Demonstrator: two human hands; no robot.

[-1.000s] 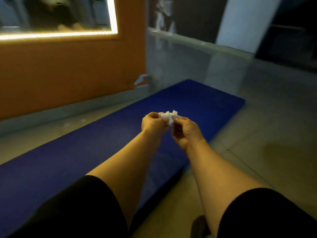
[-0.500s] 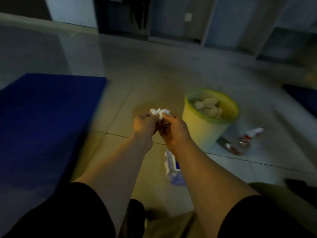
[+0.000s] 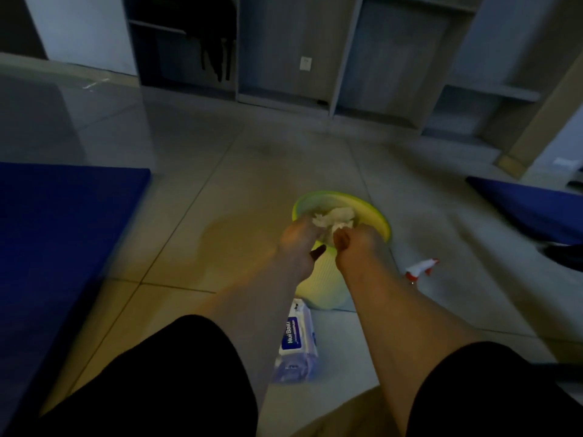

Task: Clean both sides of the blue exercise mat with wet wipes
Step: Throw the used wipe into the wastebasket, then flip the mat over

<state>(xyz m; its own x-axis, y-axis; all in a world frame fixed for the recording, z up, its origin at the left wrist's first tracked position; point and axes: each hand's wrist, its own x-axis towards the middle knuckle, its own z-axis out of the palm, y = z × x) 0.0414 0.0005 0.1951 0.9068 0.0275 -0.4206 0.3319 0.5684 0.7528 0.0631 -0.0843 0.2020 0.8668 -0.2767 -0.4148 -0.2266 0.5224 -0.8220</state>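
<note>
Both hands are over the mouth of the green waste bin [image 3: 375,220], which stands on the tiled floor [image 3: 195,197]. The left hand [image 3: 298,239] has its fingers curled round a crumpled white wet wipe [image 3: 321,219]. The right hand [image 3: 353,244] is also curled, fingertips pinched at the wad where it meets the pile in the bin (blur makes the exact contact hard to read). More white wads lie inside the bin beneath; where the held wipe ends and the heap begins I cannot tell.

The blue exercise mat [image 3: 63,234] lies flat on the floor at the person's left, well apart from the bin, untouched by either hand.

The wet wipes pack [image 3: 296,342] lies on the floor just beside the bin's base, between the forearms. A spray bottle [image 3: 421,268] with red and white head lies on its side to the right of the bin. A second blue mat [image 3: 530,206] shows at the far right edge.

Handling judgement: the wipe is light, limp and damp, so it likely clings to fingers and needs shaking or peeling off. The mat looks like soft foam, flexible rather than stiff and probably light for its area. To turn it for the other side, take hold along a long edge or at two corners with both hands. A one-corner lift would likely let it fold and drag.
</note>
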